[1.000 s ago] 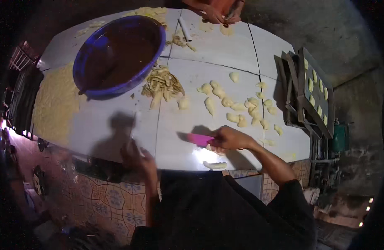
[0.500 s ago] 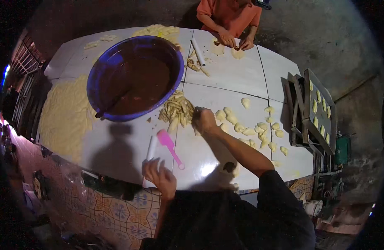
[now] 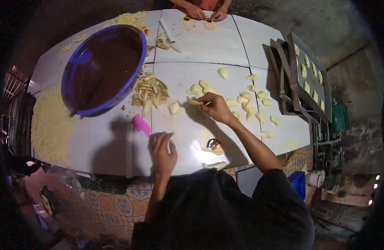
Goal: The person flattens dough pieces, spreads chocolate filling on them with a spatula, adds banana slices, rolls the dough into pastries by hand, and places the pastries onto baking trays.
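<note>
My right hand [image 3: 216, 109] pinches a thin yellow-brown strip [image 3: 194, 101] above the white tabletop, near several pale dough pieces [image 3: 244, 98]. To its left lies a heap of similar strips [image 3: 150, 92], with one dough lump [image 3: 174, 108] beside it. My left hand [image 3: 162, 152], its fingers extended and holding nothing, rests by the handle of a pink plastic spatula [image 3: 141, 124]. Close to my body, a flattened dough round [image 3: 206, 136] carries a dark, glossy filling [image 3: 214, 144]. Another flat dough piece [image 3: 215, 165] lies at the near table edge.
A large blue basin [image 3: 71, 109] of dark brown filling stands at left, beside a sheet of dough [image 3: 50, 129]. Tilted metal trays [image 3: 298, 85] with shaped dough pieces stand at right. Across the table, a co-worker's hands [image 3: 206, 13] handle filled dough near a white rolling pin [image 3: 167, 31].
My right hand has moved from the edge of the strip heap, now holding a strip over the table. The filled dough round is now uncovered. The view has shifted, so the table appears higher.
</note>
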### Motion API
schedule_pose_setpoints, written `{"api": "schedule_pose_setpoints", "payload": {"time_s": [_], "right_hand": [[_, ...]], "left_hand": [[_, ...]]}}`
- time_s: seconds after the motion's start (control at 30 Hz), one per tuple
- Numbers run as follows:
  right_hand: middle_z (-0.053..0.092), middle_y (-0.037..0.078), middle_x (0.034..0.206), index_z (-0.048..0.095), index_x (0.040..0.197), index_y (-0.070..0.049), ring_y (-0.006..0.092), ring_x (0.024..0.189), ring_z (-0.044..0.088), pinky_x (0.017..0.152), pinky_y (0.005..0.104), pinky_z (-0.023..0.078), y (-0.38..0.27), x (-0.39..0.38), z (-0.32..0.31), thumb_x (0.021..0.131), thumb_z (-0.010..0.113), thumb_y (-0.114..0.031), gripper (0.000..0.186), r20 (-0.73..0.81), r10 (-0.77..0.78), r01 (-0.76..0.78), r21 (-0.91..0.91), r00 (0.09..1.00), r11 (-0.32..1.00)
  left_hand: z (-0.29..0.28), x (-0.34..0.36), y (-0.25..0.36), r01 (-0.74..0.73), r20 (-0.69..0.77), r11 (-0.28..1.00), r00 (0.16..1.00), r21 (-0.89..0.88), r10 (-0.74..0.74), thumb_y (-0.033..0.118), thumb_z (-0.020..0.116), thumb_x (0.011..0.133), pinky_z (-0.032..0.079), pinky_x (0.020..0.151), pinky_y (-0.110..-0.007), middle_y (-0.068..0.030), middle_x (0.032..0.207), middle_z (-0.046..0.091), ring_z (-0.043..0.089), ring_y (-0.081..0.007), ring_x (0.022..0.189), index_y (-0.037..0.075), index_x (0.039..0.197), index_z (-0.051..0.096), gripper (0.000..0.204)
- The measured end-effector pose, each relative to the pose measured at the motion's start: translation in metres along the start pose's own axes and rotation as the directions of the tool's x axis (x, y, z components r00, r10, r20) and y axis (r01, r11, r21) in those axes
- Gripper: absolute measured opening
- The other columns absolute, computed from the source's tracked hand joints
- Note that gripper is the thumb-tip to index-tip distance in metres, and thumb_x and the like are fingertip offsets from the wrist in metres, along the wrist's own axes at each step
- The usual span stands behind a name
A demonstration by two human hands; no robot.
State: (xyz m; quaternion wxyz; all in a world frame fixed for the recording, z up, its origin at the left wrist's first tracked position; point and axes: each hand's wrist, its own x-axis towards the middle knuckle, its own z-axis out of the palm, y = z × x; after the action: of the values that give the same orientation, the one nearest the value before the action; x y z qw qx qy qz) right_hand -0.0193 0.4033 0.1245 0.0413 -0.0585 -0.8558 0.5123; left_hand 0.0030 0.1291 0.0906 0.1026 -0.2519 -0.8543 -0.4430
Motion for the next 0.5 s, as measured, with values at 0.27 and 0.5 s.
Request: {"api": "schedule_pose_setpoints", "payload": {"time_s": [0.27,0.5], "right_hand": [[0.067,0.016,0.098,0.072,0.108,-0.001,0.0345,0.095,0.063,0.083,0.0432,0.052,0.040,-0.119,-0.025,0.079,0.070,-0.004,0.028,0.161,-0.036,0.073,-0.230,0.986,0.970],[0.066,0.015,0.100,0.073,0.105,0.000,0.0331,0.101,0.061,0.088,0.0420,0.052,0.078,-0.145,0.003,0.076,0.071,-0.002,0.030,-0.069,-0.169,0.139,-0.318,0.983,0.938]], "left_hand": [[0.075,0.004,0.027,-0.156,0.295,0.977,0.936,-0.145,0.193,0.003,0.067,0.084,0.046,0.095,-0.045,-0.0147,0.111,0.067,0.059,-0.0351,0.105,0.003,0.114,0.070,0.030],[0.111,-0.009,0.029,-0.242,0.309,0.969,0.927,0.054,0.214,0.011,0.069,0.083,0.040,0.087,-0.044,-0.0056,0.100,0.060,0.051,-0.0294,0.102,0.012,0.091,0.077,0.011]]}}
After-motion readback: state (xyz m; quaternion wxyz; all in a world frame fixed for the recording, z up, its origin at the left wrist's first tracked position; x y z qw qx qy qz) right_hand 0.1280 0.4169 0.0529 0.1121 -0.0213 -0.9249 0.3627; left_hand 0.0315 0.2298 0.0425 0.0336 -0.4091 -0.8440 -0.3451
